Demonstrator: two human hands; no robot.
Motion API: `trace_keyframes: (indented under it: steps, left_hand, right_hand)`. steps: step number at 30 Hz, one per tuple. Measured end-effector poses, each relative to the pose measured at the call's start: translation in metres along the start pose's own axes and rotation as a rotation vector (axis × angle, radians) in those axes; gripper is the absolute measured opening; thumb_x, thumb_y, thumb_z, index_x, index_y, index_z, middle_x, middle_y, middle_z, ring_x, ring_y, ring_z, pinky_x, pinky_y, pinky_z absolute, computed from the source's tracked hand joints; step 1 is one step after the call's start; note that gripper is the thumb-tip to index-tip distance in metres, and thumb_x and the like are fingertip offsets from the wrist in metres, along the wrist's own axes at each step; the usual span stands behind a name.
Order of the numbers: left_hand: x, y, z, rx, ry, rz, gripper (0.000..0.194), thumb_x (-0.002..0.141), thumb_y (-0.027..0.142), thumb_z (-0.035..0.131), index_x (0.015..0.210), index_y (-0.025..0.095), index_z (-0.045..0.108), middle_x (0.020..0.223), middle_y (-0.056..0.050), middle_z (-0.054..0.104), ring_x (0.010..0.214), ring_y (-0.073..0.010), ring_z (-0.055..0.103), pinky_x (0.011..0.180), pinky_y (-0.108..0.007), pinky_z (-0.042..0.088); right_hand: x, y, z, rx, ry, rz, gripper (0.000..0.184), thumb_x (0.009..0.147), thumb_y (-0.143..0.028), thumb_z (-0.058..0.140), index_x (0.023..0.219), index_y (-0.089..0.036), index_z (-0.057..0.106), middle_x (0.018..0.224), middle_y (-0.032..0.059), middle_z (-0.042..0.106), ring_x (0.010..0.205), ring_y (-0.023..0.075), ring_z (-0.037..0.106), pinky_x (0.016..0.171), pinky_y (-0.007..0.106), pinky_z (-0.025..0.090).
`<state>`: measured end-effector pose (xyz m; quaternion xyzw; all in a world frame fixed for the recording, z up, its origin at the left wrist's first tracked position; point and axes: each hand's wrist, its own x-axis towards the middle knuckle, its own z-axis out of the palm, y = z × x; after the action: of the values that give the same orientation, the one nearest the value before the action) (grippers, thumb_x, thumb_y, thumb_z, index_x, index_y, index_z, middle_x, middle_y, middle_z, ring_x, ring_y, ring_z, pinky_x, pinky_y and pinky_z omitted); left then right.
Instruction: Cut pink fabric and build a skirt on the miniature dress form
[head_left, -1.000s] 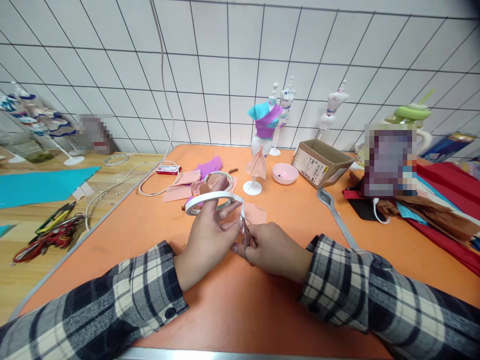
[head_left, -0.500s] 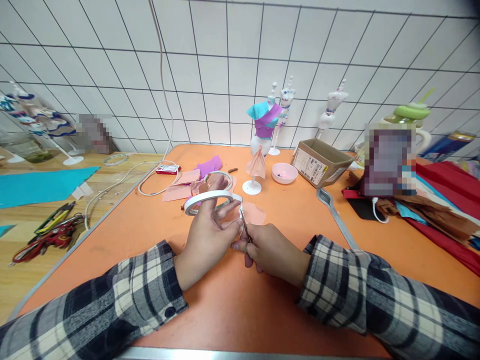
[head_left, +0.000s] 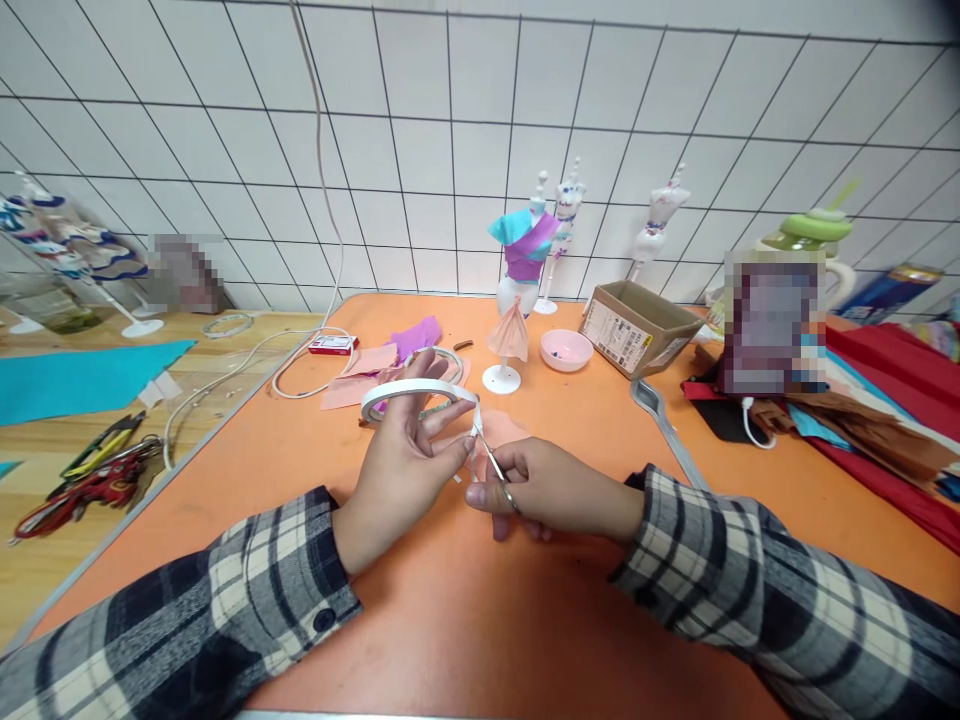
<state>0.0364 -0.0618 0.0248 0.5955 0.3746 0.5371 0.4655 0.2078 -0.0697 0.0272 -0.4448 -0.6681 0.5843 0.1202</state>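
A roll of white tape (head_left: 414, 387) hangs around the fingers of my left hand (head_left: 401, 470), whose fingertips pinch the tape's loose end. My right hand (head_left: 536, 490) is closed on small scissors (head_left: 493, 462). Their blades point up and left and touch or nearly touch the tape strip by my left fingertips. A peach paper piece (head_left: 501, 428) lies on the orange table behind the hands. Past it stands a small white dress form (head_left: 502, 379) with a turquoise and purple paper top (head_left: 529, 245) and a gathered peach piece (head_left: 510, 333) at its front.
A pink bowl (head_left: 566, 350) and a cardboard box (head_left: 637, 325) stand behind on the right. Peach and purple paper scraps (head_left: 360, 378) lie at the left, near a red box (head_left: 333, 345) and a white cable (head_left: 279, 378). Red-handled tools (head_left: 97, 490) rest farther left.
The scissors have shifted slightly and their blades show more plainly at the tape. A tiny white bit now shows below my left fingertips. The whole view has tilted a little.
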Motion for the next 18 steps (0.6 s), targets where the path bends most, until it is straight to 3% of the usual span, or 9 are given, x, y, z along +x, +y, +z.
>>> trace_keyframes:
  steps: [2,5,8,11,15,18]
  left_hand:
    - [0.0,0.002,-0.001,-0.001,-0.004,-0.022,0.089,0.076,0.014,0.071,0.148,0.041,0.026,0.162,-0.007,0.016,0.128,-0.0307,0.053,0.092,-0.041,0.059]
    - [0.003,0.002,-0.005,-0.006,-0.016,-0.026,0.088,0.075,0.016,0.073,0.147,0.039,0.029,0.161,-0.007,0.019,0.127,-0.0293,0.054,0.099,-0.043,0.054]
    - [0.007,0.002,-0.01,-0.004,-0.038,-0.035,0.085,0.075,0.018,0.074,0.147,0.036,0.031,0.158,-0.008,0.026,0.128,-0.0275,0.053,0.107,-0.047,0.047]
    - [0.009,0.003,-0.013,-0.009,-0.059,-0.067,0.083,0.076,0.017,0.073,0.147,0.034,0.032,0.156,-0.008,0.03,0.131,-0.0276,0.05,0.11,-0.048,0.043]
    - [0.009,0.003,-0.012,-0.005,-0.081,-0.052,0.082,0.077,0.015,0.073,0.146,0.036,0.033,0.157,-0.008,0.028,0.134,-0.0289,0.047,0.109,-0.047,0.045]
    - [0.008,0.002,-0.014,0.013,-0.096,-0.053,0.082,0.075,0.014,0.074,0.145,0.036,0.035,0.157,-0.007,0.028,0.135,-0.0302,0.046,0.106,-0.046,0.048]
  right_hand:
    - [0.001,0.0,-0.002,0.062,-0.027,0.005,0.04,0.078,-0.057,0.065,0.077,-0.019,0.051,0.067,-0.0013,0.061,0.049,0.0085,0.046,0.047,0.022,0.035]
    - [0.006,0.006,-0.006,0.005,0.091,-0.131,0.036,0.074,-0.047,0.072,0.073,-0.019,0.049,0.064,-0.0059,0.048,0.057,0.0081,0.041,0.052,0.021,0.033]
    - [0.011,0.011,-0.013,-0.008,0.111,-0.198,0.033,0.074,-0.041,0.072,0.074,-0.018,0.049,0.067,-0.0066,0.039,0.06,0.0081,0.036,0.055,0.021,0.031]
    - [0.011,0.011,-0.019,0.011,0.061,-0.19,0.035,0.073,-0.041,0.073,0.073,-0.018,0.047,0.066,-0.0069,0.038,0.06,0.0077,0.035,0.054,0.021,0.03]
    - [0.006,0.007,-0.023,0.01,-0.109,-0.138,0.031,0.08,-0.045,0.067,0.08,-0.019,0.049,0.069,-0.0064,0.043,0.058,0.0076,0.038,0.052,0.021,0.031]
    - [0.006,0.009,-0.027,-0.069,-0.077,-0.146,0.032,0.081,-0.047,0.066,0.083,-0.018,0.052,0.074,-0.0047,0.047,0.063,0.0089,0.042,0.056,0.022,0.034]
